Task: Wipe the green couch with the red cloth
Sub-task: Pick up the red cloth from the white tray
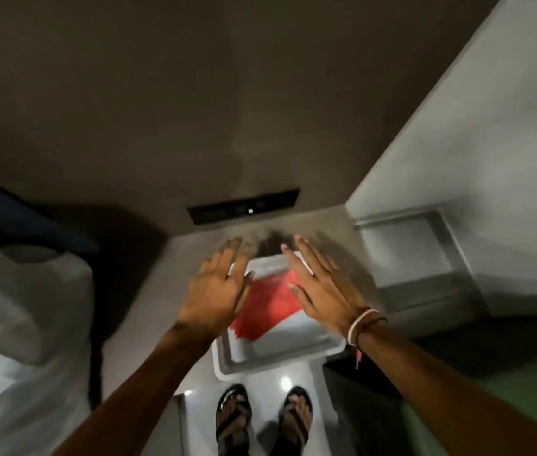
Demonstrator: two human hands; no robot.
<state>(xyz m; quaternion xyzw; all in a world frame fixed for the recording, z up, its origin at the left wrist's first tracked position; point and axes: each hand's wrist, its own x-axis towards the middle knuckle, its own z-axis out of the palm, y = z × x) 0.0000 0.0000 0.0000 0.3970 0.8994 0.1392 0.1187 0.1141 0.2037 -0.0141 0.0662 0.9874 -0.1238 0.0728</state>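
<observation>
Hands first: we count two, both stretched forward palm-down with fingers spread flat and grasping nothing. Our left hand (216,292) is held above the left edge of a white tray (293,352), our right hand (321,286) above its right side; whether either touches the tray we cannot tell (the frame is blurred by motion). We count one red cloth (268,307), lying flat inside the tray, partly folded, its visible part showing between the two hands. The tray rests on a pale glossy floor (201,422), just ahead of two feet in dark strapped sandals (232,414). Our right wrist carries two bands (364,322), one pale and one dark, with a pink tag hanging below. At lower right we note one patch of green surface (523,386), possibly the couch, though the picture is too dim to confirm. One dark rectangular panel (244,205) sits on the wall ahead, one pale cabinet (458,199) stands at right, and white fabric (20,324) lies at left.
</observation>
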